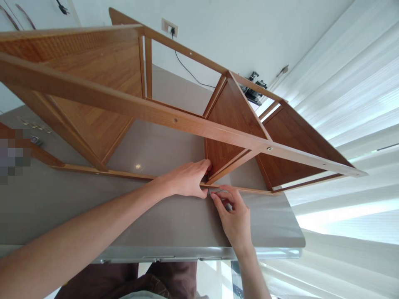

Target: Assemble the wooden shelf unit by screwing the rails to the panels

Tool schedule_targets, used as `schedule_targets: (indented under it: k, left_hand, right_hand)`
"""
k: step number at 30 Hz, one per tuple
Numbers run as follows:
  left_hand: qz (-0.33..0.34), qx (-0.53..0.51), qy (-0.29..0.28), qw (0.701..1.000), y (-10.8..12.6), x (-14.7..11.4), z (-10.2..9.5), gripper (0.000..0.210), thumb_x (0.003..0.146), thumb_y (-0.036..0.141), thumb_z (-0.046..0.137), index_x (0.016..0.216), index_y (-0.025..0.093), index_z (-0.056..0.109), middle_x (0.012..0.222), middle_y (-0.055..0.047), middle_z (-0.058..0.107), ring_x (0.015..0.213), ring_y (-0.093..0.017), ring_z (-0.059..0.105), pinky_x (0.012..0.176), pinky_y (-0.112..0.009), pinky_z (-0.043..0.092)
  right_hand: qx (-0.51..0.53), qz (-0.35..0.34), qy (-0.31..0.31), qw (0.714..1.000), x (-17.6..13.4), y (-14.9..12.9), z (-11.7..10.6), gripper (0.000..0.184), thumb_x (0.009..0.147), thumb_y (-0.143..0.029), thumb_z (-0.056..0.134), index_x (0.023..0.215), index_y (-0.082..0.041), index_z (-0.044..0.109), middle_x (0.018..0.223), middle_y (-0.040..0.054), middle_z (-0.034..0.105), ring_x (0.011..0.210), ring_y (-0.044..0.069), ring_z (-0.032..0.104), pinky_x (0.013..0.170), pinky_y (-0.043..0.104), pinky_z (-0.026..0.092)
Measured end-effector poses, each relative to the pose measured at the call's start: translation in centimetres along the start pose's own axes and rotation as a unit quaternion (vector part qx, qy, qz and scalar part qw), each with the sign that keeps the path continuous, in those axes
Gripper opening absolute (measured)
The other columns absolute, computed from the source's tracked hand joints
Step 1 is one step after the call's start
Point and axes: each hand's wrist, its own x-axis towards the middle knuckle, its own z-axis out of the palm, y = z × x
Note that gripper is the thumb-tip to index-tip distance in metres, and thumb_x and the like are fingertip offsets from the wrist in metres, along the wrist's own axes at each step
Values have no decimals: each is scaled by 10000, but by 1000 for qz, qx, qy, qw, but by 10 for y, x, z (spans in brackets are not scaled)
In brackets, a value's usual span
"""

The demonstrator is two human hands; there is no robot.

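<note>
A brown wooden shelf unit (149, 106) lies on its side on a grey table (149, 216). My left hand (188, 178) is closed around the unit's near lower rail, where the middle shelf panel (226, 124) meets it. Just to the right, my right hand (235, 214) pinches a thin dark hex key (218, 191) between thumb and fingers. The key's bent end is at the rail's outer face, beside my left thumb. The fastener there is too small to make out.
Small metal pieces (35, 124) lie on the table at the left, near a person partly in view. A black device (255, 89) stands at the back by white curtains (349, 124). A black cable (190, 74) runs from a wall socket (170, 27).
</note>
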Motion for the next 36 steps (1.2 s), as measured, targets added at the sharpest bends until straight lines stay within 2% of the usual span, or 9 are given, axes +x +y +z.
schedule_targets:
  k: [3, 7, 9, 16, 21, 30, 36]
  left_hand:
    - [-1, 3, 0, 1000, 1, 0, 0, 437, 695, 402, 697, 992, 238, 422, 1027, -37, 664, 855, -250, 676, 672, -341, 500]
    - [-1, 3, -3, 1000, 1, 0, -2, 437, 692, 403, 697, 985, 238, 419, 1031, -36, 665, 855, -248, 678, 681, -338, 499]
    - [-2, 2, -5, 1000, 1, 0, -3, 434, 691, 404, 694, 985, 238, 422, 1029, -40, 668, 856, -252, 679, 680, -339, 499]
    - [-5, 1, -1, 1000, 2, -1, -3, 426, 695, 410, 685, 987, 235, 428, 1041, -54, 674, 872, -264, 682, 697, -351, 509]
    - [-2, 2, 0, 1000, 2, -1, -3, 434, 692, 417, 687, 995, 232, 437, 1046, -59, 671, 874, -265, 682, 692, -351, 507]
    - [0, 2, 0, 1000, 3, -1, -4, 421, 697, 404, 684, 984, 229, 431, 1043, -62, 659, 871, -264, 676, 695, -346, 515]
    - [2, -3, 0, 1000, 3, -1, -4, 426, 699, 403, 686, 991, 231, 427, 1052, -58, 659, 890, -262, 677, 712, -341, 520]
  right_hand:
    - [-54, -69, -4, 996, 2, 1, -4, 133, 924, -385, 673, 956, -259, 643, 916, -35, 717, 637, 105, 562, 624, 221, 474]
    - [-125, -168, -15, 978, 7, 3, -11, 83, 961, -318, 635, 917, -246, 641, 914, -2, 676, 802, 147, 597, 720, 255, 486]
    - [-143, -197, -23, 970, 9, 4, -14, 74, 970, -291, 625, 920, -239, 641, 913, 12, 666, 856, 166, 597, 765, 283, 487]
    - [-164, -197, -25, 966, 11, 15, -14, 126, 981, -303, 609, 948, -237, 711, 973, 58, 651, 926, 198, 609, 803, 335, 519]
    - [-152, -220, -53, 962, 13, 17, -12, 160, 985, -259, 600, 1087, -244, 722, 1052, 72, 642, 976, 199, 604, 863, 358, 523]
    - [-136, -238, -77, 959, 13, 12, -13, 153, 996, -202, 566, 1011, -237, 714, 1019, 57, 668, 982, 201, 602, 883, 372, 510]
    - [-202, -275, -81, 936, 11, 11, -19, 168, 1005, -173, 544, 1051, -232, 694, 986, 52, 673, 943, 198, 611, 853, 373, 491]
